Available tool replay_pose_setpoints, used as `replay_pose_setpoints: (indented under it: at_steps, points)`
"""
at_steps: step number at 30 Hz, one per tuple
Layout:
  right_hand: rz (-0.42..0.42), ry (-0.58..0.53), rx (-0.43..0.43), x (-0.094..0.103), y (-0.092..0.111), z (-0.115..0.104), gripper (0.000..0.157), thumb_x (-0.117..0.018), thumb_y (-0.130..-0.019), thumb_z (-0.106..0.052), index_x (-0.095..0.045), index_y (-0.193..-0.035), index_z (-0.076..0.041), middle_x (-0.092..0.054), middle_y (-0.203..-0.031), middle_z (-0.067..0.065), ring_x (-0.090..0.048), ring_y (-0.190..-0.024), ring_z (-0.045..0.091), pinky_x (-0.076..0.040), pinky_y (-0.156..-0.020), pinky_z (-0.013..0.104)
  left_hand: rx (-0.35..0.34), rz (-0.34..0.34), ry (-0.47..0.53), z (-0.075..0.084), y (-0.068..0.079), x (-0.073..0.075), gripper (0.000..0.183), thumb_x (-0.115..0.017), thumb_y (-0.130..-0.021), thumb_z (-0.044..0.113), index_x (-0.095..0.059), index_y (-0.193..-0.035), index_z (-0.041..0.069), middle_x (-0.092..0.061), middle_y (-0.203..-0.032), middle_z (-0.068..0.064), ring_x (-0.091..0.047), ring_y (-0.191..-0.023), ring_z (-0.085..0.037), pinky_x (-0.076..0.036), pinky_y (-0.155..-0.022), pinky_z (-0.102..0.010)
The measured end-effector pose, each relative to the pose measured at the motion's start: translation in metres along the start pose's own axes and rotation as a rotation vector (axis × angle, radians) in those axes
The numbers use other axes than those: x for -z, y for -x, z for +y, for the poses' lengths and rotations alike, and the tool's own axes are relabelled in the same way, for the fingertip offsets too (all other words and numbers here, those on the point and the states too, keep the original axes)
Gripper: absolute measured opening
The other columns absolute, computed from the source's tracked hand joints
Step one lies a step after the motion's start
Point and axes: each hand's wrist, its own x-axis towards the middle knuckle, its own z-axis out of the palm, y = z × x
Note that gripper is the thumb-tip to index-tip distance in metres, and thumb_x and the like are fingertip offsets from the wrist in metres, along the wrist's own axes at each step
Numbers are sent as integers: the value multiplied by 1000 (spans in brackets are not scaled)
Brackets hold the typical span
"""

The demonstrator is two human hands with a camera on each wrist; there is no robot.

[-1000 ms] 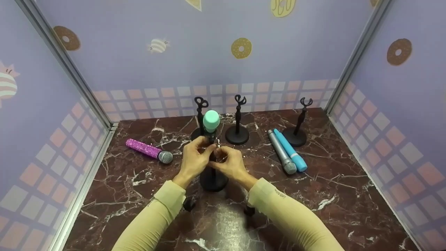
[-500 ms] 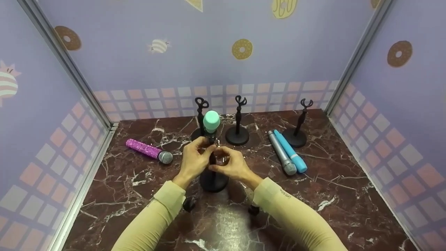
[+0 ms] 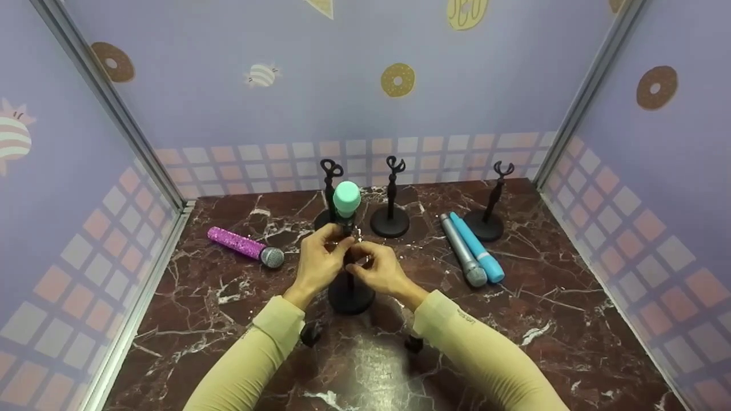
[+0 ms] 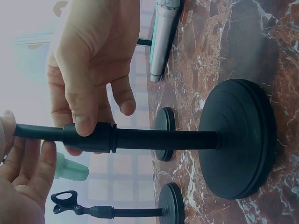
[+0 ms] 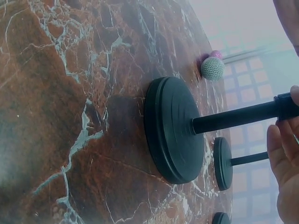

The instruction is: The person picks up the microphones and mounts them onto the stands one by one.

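Left wrist view: at left, left hand (image 4: 25, 179) and right hand (image 4: 96, 60) pinch the stand (image 4: 166, 139), probably stiff, bottom-heavy, best held by its collar (image 4: 103, 140).

Pale yellow sleeves (image 3: 485, 348), folded cuffs (image 3: 278, 322), dark lettering (image 3: 466, 317), bare hands (image 3: 321, 261)

Mint microphone (image 3: 346, 197): handle hidden from the head camera, behind its rounded top and the left hand (image 3: 321, 261).
Held stand (image 4: 168, 139): upper end lost past the left wrist view's left edge.
Right hand (image 3: 381, 271): cropped by the right wrist view's right edge.
Back-left stand (image 3: 329, 191): base partly covered.
Pink microphone (image 3: 237, 242): handle mostly hidden behind its grille, right wrist view.
Right sleeve (image 3: 491, 354): lettering too small to read.
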Motion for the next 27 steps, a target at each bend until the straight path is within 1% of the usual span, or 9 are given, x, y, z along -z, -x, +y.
replay_pose_setpoints:
  at_steps: [2, 4, 10, 12, 16, 19, 23, 25, 27]
  points:
    - [20, 12, -1, -1, 0, -1, 24, -85, -90, -2, -79, -114, 0, -83, -103, 19, -82, -96, 36, -69, -82, 53, 0, 3, 3, 0, 0, 0, 10, -85, -99, 13, -79, -99, 6, -85, -97, -10, -83, -93, -27, -64, -79, -25]
    - [36, 25, -4, -2, -1, -1, 23, -87, -90, -5, -79, -111, -1, -83, -101, 18, -82, -95, 35, -69, -82, 52, 2, 5, 0, 0, 0, 0, 9, -85, -99, 13, -79, -98, 5, -85, -97, -10, -83, -93, -27, -64, -79, -25]
    - [70, 98, 18, -5, -2, 0, 26, -91, -88, -9, -78, -109, -2, -81, -98, 15, -78, -89, 29, -68, -79, 50, 10, -4, -4, 1, 0, 1, 11, -86, -99, 14, -80, -100, 5, -85, -98, -10, -82, -93, -26, -63, -79, -25]
    - [87, 125, 20, -5, -1, 0, 27, -92, -87, -11, -78, -108, -3, -80, -97, 14, -76, -86, 27, -68, -77, 45, 11, -7, 4, 1, -1, 0, 11, -86, -99, 14, -80, -100, 5, -85, -98, -10, -82, -93, -26, -63, -79, -25]
    - [118, 158, -2, -7, -2, -1, 27, -95, -85, -16, -77, -102, -5, -79, -92, 12, -74, -82, 22, -62, -72, 28, 6, -7, 12, 0, 0, 0, 9, -86, -99, 14, -80, -99, 6, -85, -97, -9, -82, -92, -25, -63, -78, -25]
    - [124, 161, -28, -8, -3, -2, 28, -95, -85, -19, -76, -101, -5, -80, -92, 12, -74, -82, 20, -59, -71, 23, 3, -3, -1, 0, 0, 0, 10, -85, -99, 15, -81, -99, 6, -85, -97, -9, -81, -92, -25, -62, -78, -24]
    - [111, 171, -57, -8, -4, -3, 31, -96, -85, -21, -76, -102, -4, -81, -93, 12, -73, -81, 19, -58, -71, 23, 1, -3, -21, 0, 0, 1, 10, -85, -99, 15, -81, -100, 6, -85, -97, -9, -81, -92, -25, -61, -78, -24]
    - [100, 168, -49, -6, -4, -3, 31, -96, -86, -21, -76, -102, -4, -80, -94, 13, -74, -82, 21, -58, -72, 23, 0, -4, -28, 0, 0, 1, 10, -85, -99, 14, -80, -100, 6, -85, -97, -9, -80, -92, -24, -60, -78, -24]
    - [81, 155, -24, -4, -5, -3, 31, -95, -86, -21, -76, -103, -3, -80, -95, 15, -75, -85, 25, -63, -73, 31, -2, -7, -32, 0, -1, 1, 9, -85, -99, 14, -80, -100, 6, -84, -97, -9, -81, -92, -24, -61, -78, -24]
